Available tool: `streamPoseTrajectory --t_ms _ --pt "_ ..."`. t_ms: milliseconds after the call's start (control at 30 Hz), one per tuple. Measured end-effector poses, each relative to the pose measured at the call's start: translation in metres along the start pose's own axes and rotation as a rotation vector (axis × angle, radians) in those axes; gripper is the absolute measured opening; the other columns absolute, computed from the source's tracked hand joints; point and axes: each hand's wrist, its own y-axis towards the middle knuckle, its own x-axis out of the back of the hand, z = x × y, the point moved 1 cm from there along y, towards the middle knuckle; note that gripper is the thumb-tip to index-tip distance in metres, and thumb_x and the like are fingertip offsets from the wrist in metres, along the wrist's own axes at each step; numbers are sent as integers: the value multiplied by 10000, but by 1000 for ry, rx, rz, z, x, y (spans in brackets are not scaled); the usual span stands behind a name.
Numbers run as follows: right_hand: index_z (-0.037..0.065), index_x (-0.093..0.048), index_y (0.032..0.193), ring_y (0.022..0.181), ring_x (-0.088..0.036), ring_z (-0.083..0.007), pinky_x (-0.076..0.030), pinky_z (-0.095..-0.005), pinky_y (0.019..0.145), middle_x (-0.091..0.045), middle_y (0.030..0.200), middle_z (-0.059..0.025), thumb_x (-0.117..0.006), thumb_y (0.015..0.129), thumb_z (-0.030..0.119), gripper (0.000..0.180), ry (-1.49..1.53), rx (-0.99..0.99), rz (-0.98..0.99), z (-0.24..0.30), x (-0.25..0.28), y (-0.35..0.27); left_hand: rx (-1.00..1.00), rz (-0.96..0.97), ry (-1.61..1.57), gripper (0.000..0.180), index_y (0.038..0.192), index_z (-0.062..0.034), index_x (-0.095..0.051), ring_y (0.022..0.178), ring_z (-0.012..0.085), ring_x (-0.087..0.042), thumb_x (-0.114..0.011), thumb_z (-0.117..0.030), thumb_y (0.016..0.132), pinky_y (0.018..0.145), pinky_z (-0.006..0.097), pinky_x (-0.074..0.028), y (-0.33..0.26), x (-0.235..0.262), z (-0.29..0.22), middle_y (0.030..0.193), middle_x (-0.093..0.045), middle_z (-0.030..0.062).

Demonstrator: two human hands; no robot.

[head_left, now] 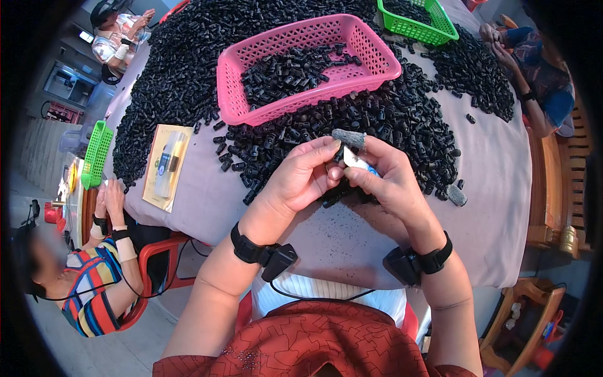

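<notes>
My two hands meet over the near edge of a pile of small black cylindrical plastic parts (402, 135). My left hand (308, 171) is closed in a pinch on a black plastic part (340, 154), mostly hidden by the fingers. Gripped in my right hand (392, 173) is a small tool with a pale, blade-like end and a blue handle (357, 161); its tip touches or lies close to the part. A grey knitted finger cover (349, 138) sits on my right index fingertip. Dark crumbs are scattered on the cloth below my hands.
A pink basket (308, 103) holding black parts stands on the pile. Green baskets (455, 28) (95, 154) are at the back right and left edge. A tan booklet (152, 182) lies left, another grey cover (456, 195) right. Other people sit around the table.
</notes>
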Motion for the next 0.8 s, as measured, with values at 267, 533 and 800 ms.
streamPoseTrajectory --t_ms 267,533,800 --pt "-3 -458 1310 847 -553 -56 -441 -199 723 -618 1003 -24 -612 874 59 467 36 7 -2 1 -5 -2 14 -6 -34 129 986 -43 -589 648 104 -569 -568 -158 932 609 234 -495 0 -5 0 810 -608 35" --pt "-20 -523 1231 891 -572 -76 -466 -220 784 -613 1018 -33 -610 878 54 370 -16 -11 -86 -3 2 -1 15 95 -11 151 997 -32 -589 632 103 -556 -568 -165 930 575 220 -471 0 -2 -2 803 -603 39" --pt "-2 -583 1138 647 -491 -13 -359 -163 537 -594 777 22 -629 878 99 283 49 22 -294 -4 4 -2 -736 -320 670 236 1095 -7 -600 661 86 -592 -627 -114 886 560 195 -474 -4 -25 -101 856 -650 53"
